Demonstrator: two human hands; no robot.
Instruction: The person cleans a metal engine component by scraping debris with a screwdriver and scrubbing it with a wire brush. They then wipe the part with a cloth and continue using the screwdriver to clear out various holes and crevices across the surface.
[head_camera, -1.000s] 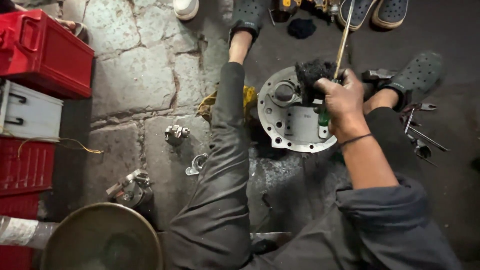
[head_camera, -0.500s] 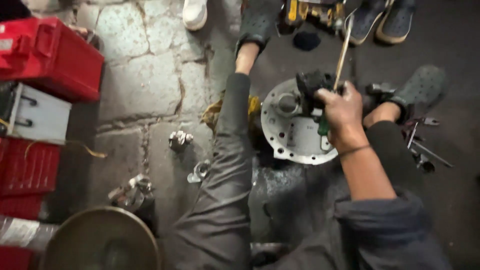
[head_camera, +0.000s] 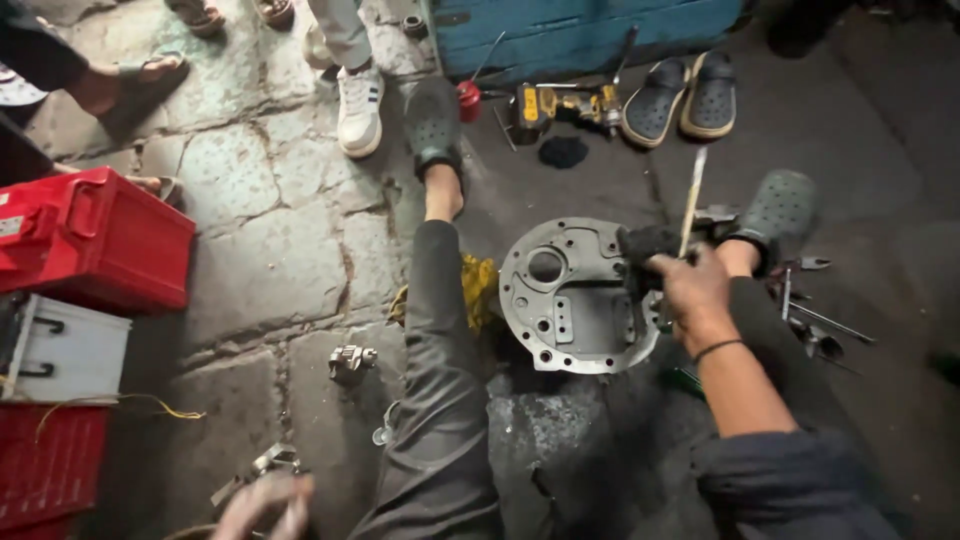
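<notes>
A round grey metal housing plate (head_camera: 575, 300) with several holes lies on the dark floor between my legs. My right hand (head_camera: 690, 290) is at its right edge, closed around a long thin rod-like tool (head_camera: 692, 200) that points away from me, beside a dark greasy lump (head_camera: 643, 245). My left hand (head_camera: 262, 505) is low at the bottom left, blurred, fingers spread, close to a small metal part (head_camera: 268, 462) on the stone floor.
Red boxes (head_camera: 95, 240) and a white box (head_camera: 65, 350) stand at the left. A small metal part (head_camera: 350, 360) lies on the paving. A cordless drill (head_camera: 560, 105), dark clogs (head_camera: 680, 95) and a blue panel (head_camera: 590, 30) are at the back. Other people's feet (head_camera: 358, 105) stand at top left. Loose tools (head_camera: 815, 325) lie right.
The view has tilted up and back, bringing the blue panel and other people's feet into sight. My left hand has appeared at the bottom left. My right hand still holds the rod.
</notes>
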